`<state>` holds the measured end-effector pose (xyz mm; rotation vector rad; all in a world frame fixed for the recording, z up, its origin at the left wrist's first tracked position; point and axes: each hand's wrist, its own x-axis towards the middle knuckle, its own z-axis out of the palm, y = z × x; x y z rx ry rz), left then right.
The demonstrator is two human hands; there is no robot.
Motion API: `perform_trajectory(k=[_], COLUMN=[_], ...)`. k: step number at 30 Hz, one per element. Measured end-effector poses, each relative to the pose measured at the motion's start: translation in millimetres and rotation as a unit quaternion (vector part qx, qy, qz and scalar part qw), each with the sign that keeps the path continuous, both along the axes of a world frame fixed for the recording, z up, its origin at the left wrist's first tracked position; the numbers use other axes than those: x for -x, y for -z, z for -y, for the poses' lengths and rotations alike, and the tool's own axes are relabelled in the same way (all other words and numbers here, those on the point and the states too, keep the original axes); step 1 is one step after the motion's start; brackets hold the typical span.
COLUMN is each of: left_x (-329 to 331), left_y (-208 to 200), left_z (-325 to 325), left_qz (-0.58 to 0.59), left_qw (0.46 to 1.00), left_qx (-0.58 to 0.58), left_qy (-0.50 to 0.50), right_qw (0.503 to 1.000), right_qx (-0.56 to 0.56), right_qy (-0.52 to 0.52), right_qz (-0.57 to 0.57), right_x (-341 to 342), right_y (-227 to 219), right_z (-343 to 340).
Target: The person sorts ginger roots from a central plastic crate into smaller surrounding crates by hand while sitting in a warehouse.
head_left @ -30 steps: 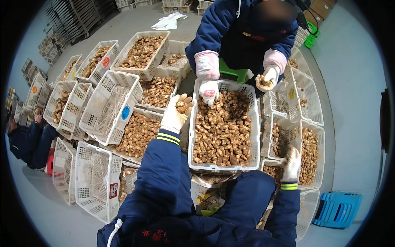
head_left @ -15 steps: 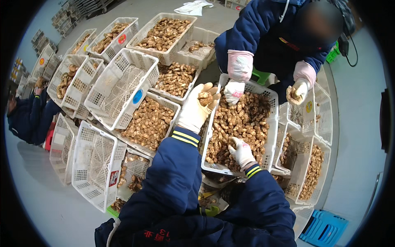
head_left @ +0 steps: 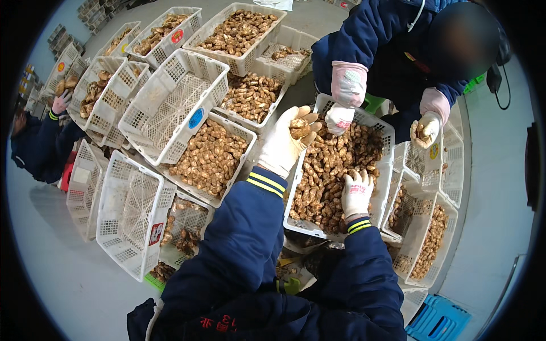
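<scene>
My left hand [head_left: 280, 149], in a white glove, is turned palm up with its fingers curled round a brown, knobby, mushroom-like piece [head_left: 298, 129]. It is beside the left rim of a white plastic crate [head_left: 388, 165] heaped with the same brown pieces [head_left: 318, 182]. My right hand [head_left: 357, 194], also gloved, lies over the right part of that heap. Its fingers are stretched out, a little apart, with the tips touching the pieces. A co-worker's gloved hand [head_left: 339, 118] touches the far end of the heap. The co-worker's other hand [head_left: 425, 129], half curled, holds something brownish.
Left of me are a crate full of brown pieces [head_left: 248, 140], an empty white crate [head_left: 156, 149] stacked partly over it, and another empty crate [head_left: 102, 219]. More crates [head_left: 449, 207] stand at the right, near a blue plastic stool [head_left: 438, 318]. Another person [head_left: 42, 142] sits far left.
My right hand has moved up and right across the heap, its fingers straightening. My left hand still holds a piece. The view has shifted slightly. The far-left person's raised hand now shows.
</scene>
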<state>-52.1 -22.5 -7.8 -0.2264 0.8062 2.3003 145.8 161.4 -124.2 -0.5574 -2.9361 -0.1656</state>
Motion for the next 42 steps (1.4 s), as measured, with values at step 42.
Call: perform_trajectory(k=[42], left_x=[-39], left_y=[29], left_z=[-38], left_qz=[-0.112], left_qw=[0.964], left_qx=[0.108], left_qy=[0.217], right_qw=[0.808], right_qx=[0.569], right_qy=[0.034], right_qz=[-0.148], right_x=[-19], right_y=[-151], right_z=[57])
